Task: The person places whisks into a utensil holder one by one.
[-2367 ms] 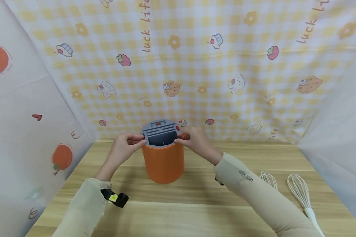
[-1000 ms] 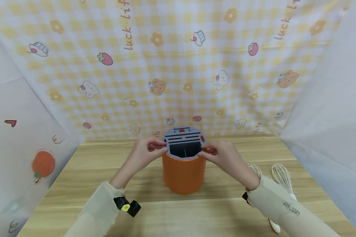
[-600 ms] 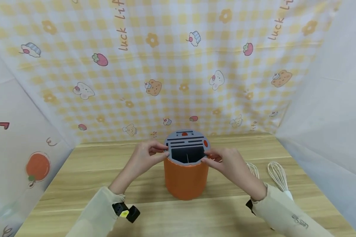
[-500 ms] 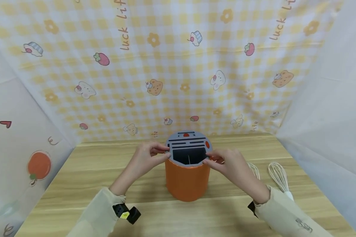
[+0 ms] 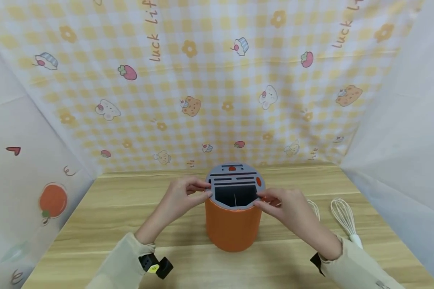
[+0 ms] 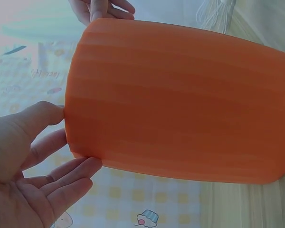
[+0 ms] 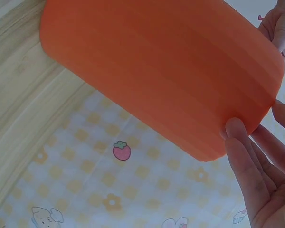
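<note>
A round orange knife holder stands on the wooden table, with a grey slotted top and a wide dark opening at its front. My left hand pinches the rim on the left side between thumb and fingers. Opposite it, my right hand grips the right side of the rim the same way. In the left wrist view the ribbed orange wall of the holder fills the middle, left fingertips at its rim. The right wrist view shows the right hand with fingers against the outer wall and thumb at the edge.
To the right on the table lies a whisk with a white handle. Another whisk is partly hidden by the right forearm. A yellow checked cloth hangs behind the table, white sheets at both sides.
Both hands have brought the knife holder to the right and nearer to me, keeping their grip on its rim. The head view has also shifted a little.
</note>
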A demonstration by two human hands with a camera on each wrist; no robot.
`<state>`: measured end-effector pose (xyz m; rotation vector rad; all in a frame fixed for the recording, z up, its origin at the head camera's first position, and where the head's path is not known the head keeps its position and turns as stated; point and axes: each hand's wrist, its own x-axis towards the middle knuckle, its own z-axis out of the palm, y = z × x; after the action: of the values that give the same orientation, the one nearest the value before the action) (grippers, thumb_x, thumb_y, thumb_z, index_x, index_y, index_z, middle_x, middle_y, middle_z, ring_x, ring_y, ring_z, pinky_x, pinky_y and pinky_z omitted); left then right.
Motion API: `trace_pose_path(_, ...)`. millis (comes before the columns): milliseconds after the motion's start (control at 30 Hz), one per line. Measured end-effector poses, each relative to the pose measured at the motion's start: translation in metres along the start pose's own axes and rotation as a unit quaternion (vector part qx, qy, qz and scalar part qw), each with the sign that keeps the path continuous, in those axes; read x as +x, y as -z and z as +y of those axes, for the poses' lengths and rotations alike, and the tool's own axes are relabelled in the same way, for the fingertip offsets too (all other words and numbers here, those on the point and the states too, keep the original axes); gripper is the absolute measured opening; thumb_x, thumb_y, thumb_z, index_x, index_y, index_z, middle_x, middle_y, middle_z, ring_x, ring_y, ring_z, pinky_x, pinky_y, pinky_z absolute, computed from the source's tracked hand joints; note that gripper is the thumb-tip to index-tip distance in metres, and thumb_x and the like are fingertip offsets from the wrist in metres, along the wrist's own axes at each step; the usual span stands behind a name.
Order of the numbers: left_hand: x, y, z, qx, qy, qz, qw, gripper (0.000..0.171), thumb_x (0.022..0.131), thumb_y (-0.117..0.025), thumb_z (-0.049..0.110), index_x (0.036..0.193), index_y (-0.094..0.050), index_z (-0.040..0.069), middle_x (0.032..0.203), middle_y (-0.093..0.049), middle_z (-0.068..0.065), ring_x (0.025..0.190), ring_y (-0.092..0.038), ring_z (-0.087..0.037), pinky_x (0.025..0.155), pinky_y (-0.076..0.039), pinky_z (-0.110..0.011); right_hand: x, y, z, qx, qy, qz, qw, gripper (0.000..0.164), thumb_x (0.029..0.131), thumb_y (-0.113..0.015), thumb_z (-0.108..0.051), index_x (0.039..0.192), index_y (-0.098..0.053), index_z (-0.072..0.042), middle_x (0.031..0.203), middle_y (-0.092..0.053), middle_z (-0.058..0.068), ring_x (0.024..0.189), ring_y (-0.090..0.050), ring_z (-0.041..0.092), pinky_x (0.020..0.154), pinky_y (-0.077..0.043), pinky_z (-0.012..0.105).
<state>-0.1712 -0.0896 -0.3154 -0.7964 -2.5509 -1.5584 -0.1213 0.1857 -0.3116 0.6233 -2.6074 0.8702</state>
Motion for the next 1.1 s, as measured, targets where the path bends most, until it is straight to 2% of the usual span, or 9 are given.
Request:
trace_pose_path(300, 0.003, -0.003, -0.003, 0.005, 0.005, -0.006, 1.0000, 0.021, 0.080, -0.073, 0.020, 0.097, -0.070, 0.010, 0.100, -0.065, -0.002, 0.090, -0.064, -0.015, 0.081, -0.051, -0.036, -0.002, 0.013, 0.014, 0.020, -0.039, 0.000, 0.999, 0.019, 0.083, -0.069, -0.019, 0.097, -0.072, -0.008, 0.080, -0.070, -0.001, 0.066, -0.064, 0.007, 0.058, -0.051, 0.019)
trace_pose_path(533, 0.005, -0.002, -0.002, -0.002, 0.004, -0.006, 1.0000, 0.021, 0.080, -0.073, 0.019, 0.097, -0.070, 0.008, 0.101, -0.065, -0.004, 0.091, -0.064, -0.016, 0.081, -0.051, -0.039, -0.010, 0.034, 0.046, 0.024, -0.094, -0.002, 0.995, 0.022, 0.085, -0.067, -0.022, 0.097, -0.071, -0.004, 0.077, -0.069, 0.000, 0.065, -0.063, 0.009, 0.054, -0.049, 0.022)
trace_pose_path(733, 0.004, -0.002, -0.004, -0.005, 0.006, -0.003, 1.0000, 0.021, 0.079, -0.073, 0.018, 0.097, -0.070, 0.008, 0.101, -0.065, -0.005, 0.090, -0.064, -0.017, 0.080, -0.052, -0.038, -0.029, 0.045, 0.086, 0.100, -0.177, -0.053, 0.978, 0.033, 0.089, -0.061, -0.024, 0.106, -0.065, 0.004, 0.084, -0.069, 0.010, 0.069, -0.065, 0.011, 0.061, -0.053, 0.025)
trace_pose_path(800, 0.004, -0.002, -0.005, -0.003, 0.007, -0.003, 1.0000, 0.021, 0.079, -0.073, 0.018, 0.097, -0.070, 0.007, 0.101, -0.064, -0.005, 0.090, -0.064, -0.017, 0.080, -0.051, -0.037, -0.036, 0.047, 0.098, 0.125, -0.191, -0.063, 0.972, 0.034, 0.090, -0.060, -0.022, 0.107, -0.063, 0.008, 0.086, -0.068, 0.014, 0.069, -0.066, 0.013, 0.060, -0.054, 0.027)
trace_pose_path(1100, 0.005, 0.000, -0.006, 0.000, 0.003, 0.000, 1.0000, 0.020, 0.079, -0.073, 0.016, 0.096, -0.070, 0.007, 0.101, -0.064, -0.005, 0.091, -0.063, -0.017, 0.083, -0.050, -0.031, -0.061, 0.046, 0.130, 0.150, -0.246, -0.102, 0.952, 0.038, 0.091, -0.059, -0.019, 0.110, -0.059, 0.014, 0.088, -0.067, 0.020, 0.069, -0.067, 0.020, 0.058, -0.055, 0.032)
